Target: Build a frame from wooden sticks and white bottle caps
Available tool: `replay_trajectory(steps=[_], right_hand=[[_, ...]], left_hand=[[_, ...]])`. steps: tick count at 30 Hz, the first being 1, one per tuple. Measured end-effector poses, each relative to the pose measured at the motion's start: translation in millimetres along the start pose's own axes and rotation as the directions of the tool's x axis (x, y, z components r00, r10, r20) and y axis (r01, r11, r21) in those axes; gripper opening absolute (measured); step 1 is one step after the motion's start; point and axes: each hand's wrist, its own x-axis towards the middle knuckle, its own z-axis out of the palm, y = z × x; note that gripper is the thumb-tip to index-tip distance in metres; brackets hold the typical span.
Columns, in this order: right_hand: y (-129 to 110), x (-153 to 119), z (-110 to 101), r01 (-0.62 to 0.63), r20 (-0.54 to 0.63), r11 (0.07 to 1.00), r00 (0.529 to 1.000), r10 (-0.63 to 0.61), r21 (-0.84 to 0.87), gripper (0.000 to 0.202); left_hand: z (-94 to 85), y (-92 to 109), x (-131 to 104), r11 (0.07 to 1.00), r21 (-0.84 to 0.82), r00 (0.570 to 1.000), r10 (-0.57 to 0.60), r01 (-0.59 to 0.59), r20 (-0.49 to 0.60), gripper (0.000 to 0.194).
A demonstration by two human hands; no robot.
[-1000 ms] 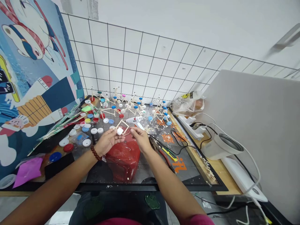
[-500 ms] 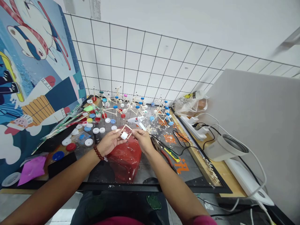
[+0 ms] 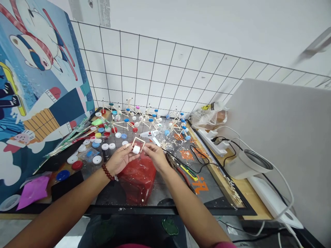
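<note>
Between both hands, above a red plastic bag [image 3: 137, 177], is a small square frame of wooden sticks [image 3: 140, 139] with a white cap-like piece [image 3: 136, 149] at its lower side. My left hand [image 3: 121, 159] pinches the frame's left side, its fingers reaching under the white piece. My right hand [image 3: 156, 156] is closed on the right side, thumb and index finger together. A white hot glue gun [image 3: 150, 134] lies just beyond the hands. Farther back stand several stick models [image 3: 151, 119] with blue, white and red bottle caps.
Loose bottle caps [image 3: 97, 159] and a pink packet [image 3: 34, 187] lie on the left. Right of my hands are pliers [image 3: 184, 175], a yellow cutter [image 3: 190, 173], a black cable [image 3: 204, 162] and scattered stick bits [image 3: 172, 143]. A power strip [image 3: 216, 143] sits at the right edge.
The stick frame has turned in my fingers, so its square outline now faces me more squarely. The right hand has shifted slightly left. The camera view has tilted a little.
</note>
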Motion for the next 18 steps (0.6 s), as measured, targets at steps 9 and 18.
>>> replay_trajectory(steps=[9,18], right_hand=[[1.1,1.1,-1.2,0.052,0.005,0.987,0.999,-0.052,-0.154,0.028],[1.8,-2.3,3.4,0.065,0.117,0.98,0.992,-0.043,-0.19,0.026]], left_hand=[[0.1,2.7,-1.0,0.991,0.121,0.998,0.045,-0.049,0.037,0.029],[-1.2,1.3,1.5,0.909,0.366,0.978,0.208,-0.201,0.021,0.041]])
